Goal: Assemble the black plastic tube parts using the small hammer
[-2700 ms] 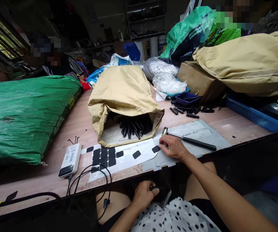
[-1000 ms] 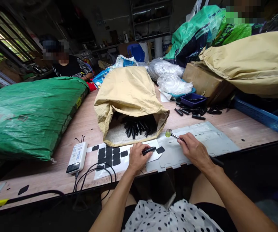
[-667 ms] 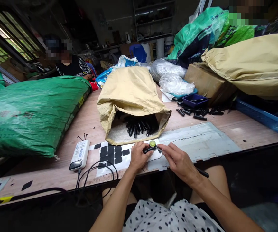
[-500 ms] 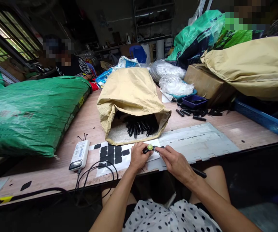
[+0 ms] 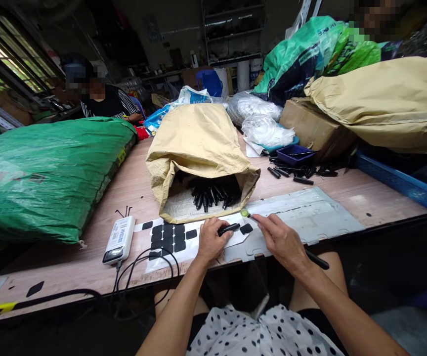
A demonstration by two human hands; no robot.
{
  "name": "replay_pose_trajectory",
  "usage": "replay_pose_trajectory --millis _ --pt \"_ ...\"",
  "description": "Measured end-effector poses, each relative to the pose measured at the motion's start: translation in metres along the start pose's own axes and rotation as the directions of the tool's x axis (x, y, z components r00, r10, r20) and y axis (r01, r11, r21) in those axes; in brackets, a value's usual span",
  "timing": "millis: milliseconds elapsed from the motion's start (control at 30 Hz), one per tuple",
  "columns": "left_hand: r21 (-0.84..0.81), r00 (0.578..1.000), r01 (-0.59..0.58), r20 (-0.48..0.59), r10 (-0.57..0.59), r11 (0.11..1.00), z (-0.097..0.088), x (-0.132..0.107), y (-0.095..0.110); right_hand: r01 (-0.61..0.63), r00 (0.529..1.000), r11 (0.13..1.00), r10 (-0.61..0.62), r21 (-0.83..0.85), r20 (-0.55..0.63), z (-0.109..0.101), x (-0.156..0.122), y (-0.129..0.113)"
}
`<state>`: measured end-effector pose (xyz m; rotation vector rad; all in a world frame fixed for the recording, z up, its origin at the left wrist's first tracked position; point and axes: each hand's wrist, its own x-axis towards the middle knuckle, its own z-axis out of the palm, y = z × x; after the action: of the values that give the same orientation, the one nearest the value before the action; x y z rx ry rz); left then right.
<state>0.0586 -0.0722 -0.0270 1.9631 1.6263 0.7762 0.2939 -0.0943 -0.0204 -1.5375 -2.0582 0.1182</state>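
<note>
1. Wooden table (image 5: pixel 87 267) carries an open tan sack (image 5: pixel 198 148) at 12 o'clock.
2. Left hand (image 5: pixel 210 241), fingers closed, pins a black handle (image 5: pixel 229 229) on the white sheet (image 5: pixel 198 242).
3. Right hand (image 5: pixel 280 241) grips a small hammer (image 5: pixel 245 213), head at 1 o'clock of the handle.

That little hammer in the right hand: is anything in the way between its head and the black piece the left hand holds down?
Nothing visible. The hammer head hangs just beyond the black piece, which the left hand pins to the white sheet. The right hand grips the handle.
</note>
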Motion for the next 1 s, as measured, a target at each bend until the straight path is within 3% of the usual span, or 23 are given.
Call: replay_pose_trajectory --millis 100,233,367,433,500,600,700,833,1000 --pt "-0.012 1.0 0.0 0.025 0.001 1.0 -0.001 0.0 -0.001 -0.076 0.996 0.982 0.066 -0.171 -0.067 -0.003 0.008 0.027" --pt "-0.019 0.999 0.002 0.04 -0.002 1.0 -0.002 0.0 -0.004 -0.089 0.993 0.932 0.053 -0.35 -0.11 -0.002 0.019 0.062" --pt "0.002 0.999 0.017 0.052 -0.017 1.0 0.0 0.0 -0.006 -0.085 0.985 0.923 0.02 -0.375 -0.172 0.001 0.027 0.058" --pt "0.011 0.999 0.015 0.048 -0.015 1.0 0.001 0.0 -0.007 -0.031 0.988 0.954 -0.016 -0.297 -0.154 0.003 0.03 0.039" --pt "0.017 0.999 0.005 0.044 -0.005 1.0 0.001 0.001 -0.008 0.108 0.993 0.984 -0.114 -0.141 -0.037 0.007 0.032 0.016" --pt "0.027 0.999 -0.004 0.045 0.003 1.0 0.002 0.001 -0.009 0.239 0.958 0.968 -0.249 0.08 0.146 0.016 0.035 -0.011" --pt "0.046 0.998 -0.01 0.055 0.007 0.999 0.001 0.001 -0.009 0.218 0.944 0.966 -0.245 0.14 0.22 0.022 0.038 -0.02" --pt "0.069 0.997 -0.018 0.071 0.013 0.997 0.0 0.0 -0.007 0.193 0.928 0.955 -0.252 0.226 0.275 0.024 0.043 -0.015" --pt "0.098 0.995 -0.041 0.1 0.031 0.994 0.0 -0.001 -0.006 0.064 0.911 0.923 -0.209 0.38 0.355 0.027 0.049 -0.01"
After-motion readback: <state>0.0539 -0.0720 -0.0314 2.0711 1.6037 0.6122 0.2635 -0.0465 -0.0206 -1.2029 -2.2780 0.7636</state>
